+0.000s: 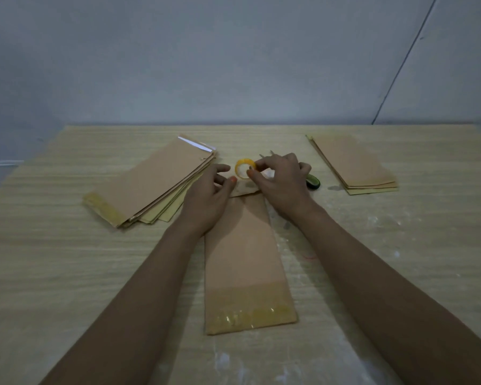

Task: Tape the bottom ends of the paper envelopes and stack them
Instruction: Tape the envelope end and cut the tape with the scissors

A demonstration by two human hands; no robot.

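A brown paper envelope [245, 259] lies lengthwise in front of me, its near end covered by a yellowish tape band and its far flap folded over. My right hand [281, 184] pinches a small yellow tape roll [244, 168] just above that far end. My left hand [208, 198] rests on the envelope's far left corner with fingers loosely bent, thumb near the roll. A fanned stack of envelopes [150, 184] lies to the left. A smaller stack of envelopes [353, 165] sits at the right.
Scissors with a green-and-black handle [313, 182] lie just behind my right hand, blades pointing away. The wooden table [53, 273] carries whitish smears at the right and near edge. A grey wall closes off the table's far edge.
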